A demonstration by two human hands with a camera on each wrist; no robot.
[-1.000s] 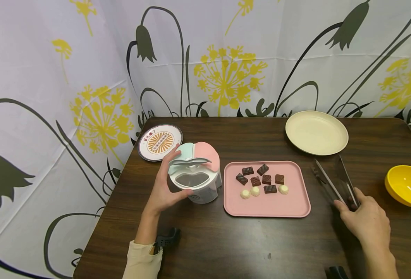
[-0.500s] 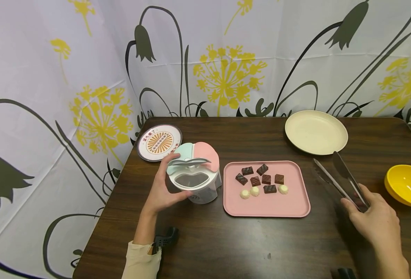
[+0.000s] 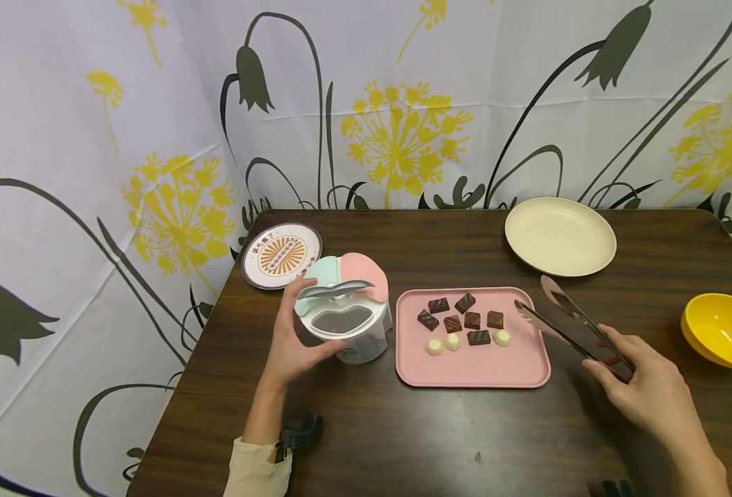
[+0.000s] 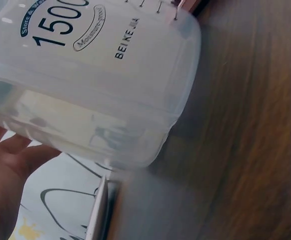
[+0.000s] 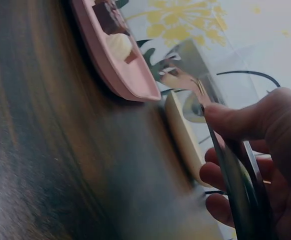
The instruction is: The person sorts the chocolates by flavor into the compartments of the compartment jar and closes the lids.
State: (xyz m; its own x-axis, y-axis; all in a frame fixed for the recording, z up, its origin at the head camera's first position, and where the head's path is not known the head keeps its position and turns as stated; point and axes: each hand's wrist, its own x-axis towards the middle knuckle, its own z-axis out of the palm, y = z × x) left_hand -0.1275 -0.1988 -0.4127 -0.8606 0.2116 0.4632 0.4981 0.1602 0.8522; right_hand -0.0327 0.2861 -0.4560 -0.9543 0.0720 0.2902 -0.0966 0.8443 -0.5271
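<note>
My left hand [image 3: 292, 348] grips the side of a clear storage container [image 3: 363, 345] with a mint and pink lid; the mint flap is raised over a heart-like opening. In the left wrist view the container [image 4: 105, 75] shows "1500" print, with fingers along its far side. My right hand [image 3: 648, 379] holds metal tongs [image 3: 579, 317], their arms spread and nothing between the tips. One tip hangs over the right edge of the pink tray [image 3: 471, 369]. On the tray lie several dark chocolates [image 3: 479, 337] and three white chocolates [image 3: 452, 342].
A patterned white plate [image 3: 281, 255] lies behind the container at the table's left edge. Toward the back right is a cream plate [image 3: 560, 237]. A yellow bowl [image 3: 722, 331] stands right of my right hand. A patterned curtain [image 3: 403, 103] hangs behind the table.
The right hand first drew slightly right, then swung the tongs left, bringing one tip over the tray. The left hand keeps its grip on the container, which stays in place.
</note>
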